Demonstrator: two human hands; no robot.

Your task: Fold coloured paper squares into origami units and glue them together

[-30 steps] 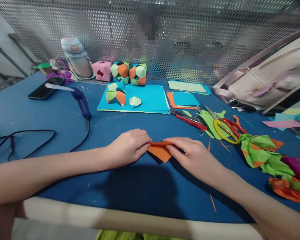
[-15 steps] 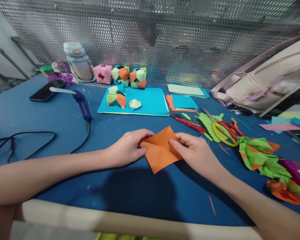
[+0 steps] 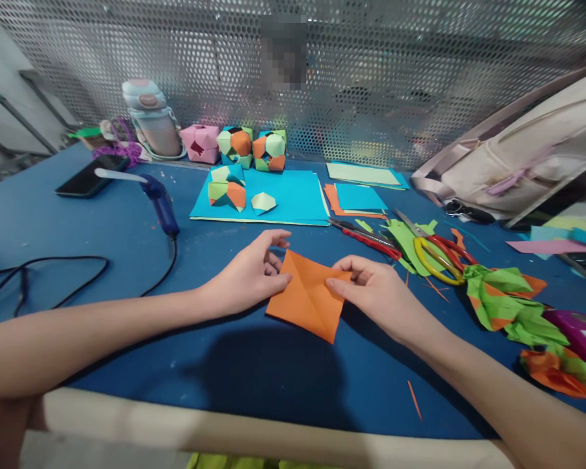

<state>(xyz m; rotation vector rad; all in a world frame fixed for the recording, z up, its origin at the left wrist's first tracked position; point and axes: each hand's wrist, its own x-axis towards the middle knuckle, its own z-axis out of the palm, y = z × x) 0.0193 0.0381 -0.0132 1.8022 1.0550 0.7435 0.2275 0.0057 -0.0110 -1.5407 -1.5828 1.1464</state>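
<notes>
Both hands sit on an orange paper square (image 3: 306, 296) lying flat on the blue counter (image 3: 127, 228) with a diagonal crease across it. The left hand (image 3: 247, 277) presses fingertips on its left corner, fingers spread; the right hand (image 3: 378, 293) pinches its right corner. Red and yellow scissors (image 3: 437, 254) lie just right, a blue glue gun (image 3: 159, 198) off left.

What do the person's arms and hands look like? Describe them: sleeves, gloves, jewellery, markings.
Both forearms are bare right to the frame's edge, with no sleeve showing. The left hand and right hand wear no gloves. No ring, watch, bracelet or marking shows on either. The fingernails look short and unpainted, as far as the picture shows.
</notes>
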